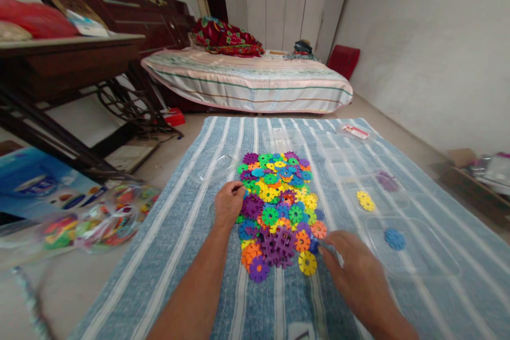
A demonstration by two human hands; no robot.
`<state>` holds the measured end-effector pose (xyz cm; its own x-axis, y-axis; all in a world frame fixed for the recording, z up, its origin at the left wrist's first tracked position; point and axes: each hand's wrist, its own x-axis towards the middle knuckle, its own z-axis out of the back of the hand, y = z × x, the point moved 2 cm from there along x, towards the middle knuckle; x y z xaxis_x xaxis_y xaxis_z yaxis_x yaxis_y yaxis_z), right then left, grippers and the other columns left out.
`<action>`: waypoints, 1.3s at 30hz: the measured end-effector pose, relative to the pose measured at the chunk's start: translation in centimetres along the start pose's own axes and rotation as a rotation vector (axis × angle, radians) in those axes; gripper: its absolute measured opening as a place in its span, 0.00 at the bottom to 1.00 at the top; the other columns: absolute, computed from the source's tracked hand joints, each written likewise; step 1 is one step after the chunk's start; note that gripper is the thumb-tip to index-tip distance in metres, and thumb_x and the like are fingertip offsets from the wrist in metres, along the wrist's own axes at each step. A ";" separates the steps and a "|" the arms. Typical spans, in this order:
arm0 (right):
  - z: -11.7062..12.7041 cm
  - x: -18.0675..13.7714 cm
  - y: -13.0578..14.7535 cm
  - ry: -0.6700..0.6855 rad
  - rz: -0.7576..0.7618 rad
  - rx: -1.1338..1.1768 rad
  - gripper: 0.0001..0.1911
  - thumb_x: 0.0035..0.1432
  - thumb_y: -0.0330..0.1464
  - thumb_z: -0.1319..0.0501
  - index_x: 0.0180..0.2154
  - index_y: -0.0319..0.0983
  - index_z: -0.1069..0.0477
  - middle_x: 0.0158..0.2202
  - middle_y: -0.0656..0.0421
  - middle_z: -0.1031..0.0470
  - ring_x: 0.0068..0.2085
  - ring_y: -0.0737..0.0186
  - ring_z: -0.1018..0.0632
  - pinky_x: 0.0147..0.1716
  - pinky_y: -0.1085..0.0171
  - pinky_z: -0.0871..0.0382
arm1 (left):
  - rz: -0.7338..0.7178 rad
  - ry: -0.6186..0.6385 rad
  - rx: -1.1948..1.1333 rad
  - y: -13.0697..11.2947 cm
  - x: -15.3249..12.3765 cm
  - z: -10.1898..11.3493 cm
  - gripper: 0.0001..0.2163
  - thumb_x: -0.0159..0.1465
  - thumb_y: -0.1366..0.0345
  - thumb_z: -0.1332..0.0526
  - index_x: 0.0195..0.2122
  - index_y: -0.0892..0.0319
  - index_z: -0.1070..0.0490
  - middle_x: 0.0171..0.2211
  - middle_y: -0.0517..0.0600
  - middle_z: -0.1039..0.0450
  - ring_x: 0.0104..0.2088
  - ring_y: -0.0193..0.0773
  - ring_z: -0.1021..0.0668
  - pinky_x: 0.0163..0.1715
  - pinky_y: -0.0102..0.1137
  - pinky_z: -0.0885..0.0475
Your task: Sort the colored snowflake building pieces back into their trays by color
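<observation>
Head view, left fingers (235, 188) curled, right fingers (337, 239) slightly parted (any hold unclear), toothed discs (274, 213) between

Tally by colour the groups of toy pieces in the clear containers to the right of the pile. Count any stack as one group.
Yellow group: 1
Blue group: 1
Purple group: 1
Total: 3 groups; how many pieces are stacked in each, I cannot tell.

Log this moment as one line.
multicoloured plastic notched discs: heaped on blue-and-white striped cloth | left hand: heap's left edge | right hand: heap's right edge
</observation>
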<state>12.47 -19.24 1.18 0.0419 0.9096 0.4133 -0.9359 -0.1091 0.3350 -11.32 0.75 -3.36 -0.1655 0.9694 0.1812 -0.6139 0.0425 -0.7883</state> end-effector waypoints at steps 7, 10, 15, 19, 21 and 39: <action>-2.8 0.9 2.1 0.136 0.028 0.063 0.07 0.57 0.30 0.42 0.38 0.38 0.29 0.42 0.52 0.27 0.45 0.53 0.28 0.47 0.54 0.34 | 0.008 -0.003 -0.011 0.1 0.0 -0.1 0.08 0.55 0.64 0.43 0.34 0.57 0.26 0.35 0.48 0.23 0.35 0.37 0.21 0.41 0.29 0.29; -3.8 1.0 3.2 0.128 0.064 0.034 0.17 0.53 0.32 0.38 0.45 0.35 0.30 0.48 0.49 0.30 0.53 0.47 0.32 0.53 0.49 0.38 | 0.007 -0.001 -0.012 0.1 0.0 -0.1 0.08 0.55 0.64 0.43 0.33 0.57 0.26 0.35 0.48 0.23 0.35 0.37 0.21 0.41 0.29 0.29; -5.2 1.0 4.3 0.158 0.064 -0.002 0.25 0.49 0.31 0.35 0.50 0.32 0.32 0.54 0.45 0.33 0.57 0.42 0.36 0.54 0.46 0.39 | 0.005 -0.006 -0.008 0.0 -0.1 0.0 0.08 0.55 0.64 0.43 0.33 0.56 0.26 0.35 0.46 0.22 0.35 0.36 0.21 0.41 0.29 0.29; -5.6 0.8 4.6 0.138 0.067 0.011 0.23 0.50 0.29 0.38 0.50 0.32 0.32 0.53 0.47 0.32 0.56 0.45 0.35 0.54 0.46 0.39 | -0.008 -0.003 -0.012 0.0 -0.1 0.1 0.08 0.55 0.64 0.43 0.33 0.56 0.26 0.35 0.46 0.22 0.35 0.36 0.21 0.42 0.29 0.29; -5.6 0.6 4.7 0.122 0.085 0.031 0.22 0.51 0.28 0.39 0.50 0.33 0.32 0.52 0.48 0.31 0.56 0.46 0.35 0.54 0.47 0.39 | -0.006 -0.001 -0.008 0.1 0.0 0.1 0.08 0.55 0.63 0.43 0.33 0.55 0.27 0.35 0.46 0.23 0.35 0.36 0.21 0.42 0.29 0.29; -4.5 3.8 3.2 0.037 0.071 0.057 0.14 0.57 0.32 0.42 0.46 0.37 0.31 0.47 0.50 0.30 0.53 0.51 0.33 0.53 0.51 0.38 | 0.007 0.007 -0.014 0.1 0.1 0.2 0.07 0.56 0.63 0.43 0.33 0.55 0.27 0.35 0.46 0.23 0.36 0.37 0.21 0.42 0.30 0.29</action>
<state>8.07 -14.37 -0.02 -0.0379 0.9129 0.4064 -0.9147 -0.1954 0.3538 -11.56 0.78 -3.33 -0.1639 0.9715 0.1713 -0.6022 0.0390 -0.7974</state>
